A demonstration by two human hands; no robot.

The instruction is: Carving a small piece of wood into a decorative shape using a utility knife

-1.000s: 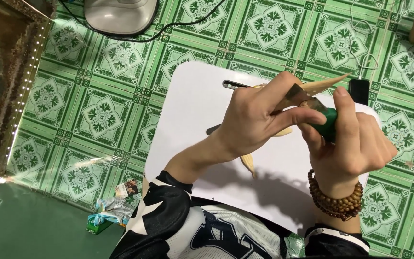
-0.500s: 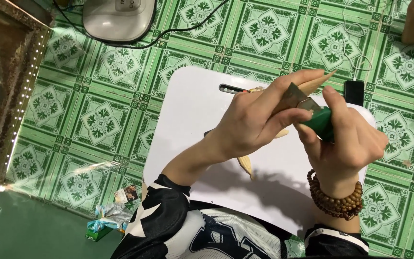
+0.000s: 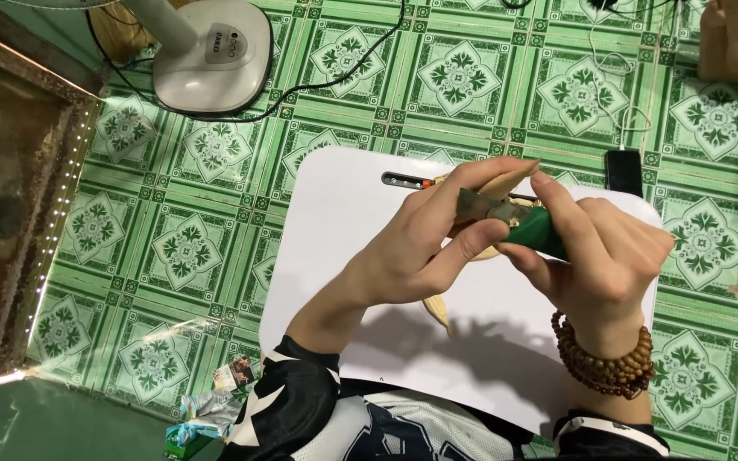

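Knife, green-handled, sits in the right hand, whose fingers are closed round the handle; its short grey blade points left onto a pale wood strip. The left hand has its fingers wrapped about that strip, thumb pressed up against the knife handle, so both hands meet above the middle of the white bench. The strip's tip sticks out up and right past the left fingers. Another pale sliver lies on the bench just below the hands. A wooden bead bracelet circles the right wrist. On the bench's far edge is a dark slot. Beyond, on the green patterned floor, stand a white fan base and a small black device with a white cable. Crumpled wrappers lie near the left elbow.
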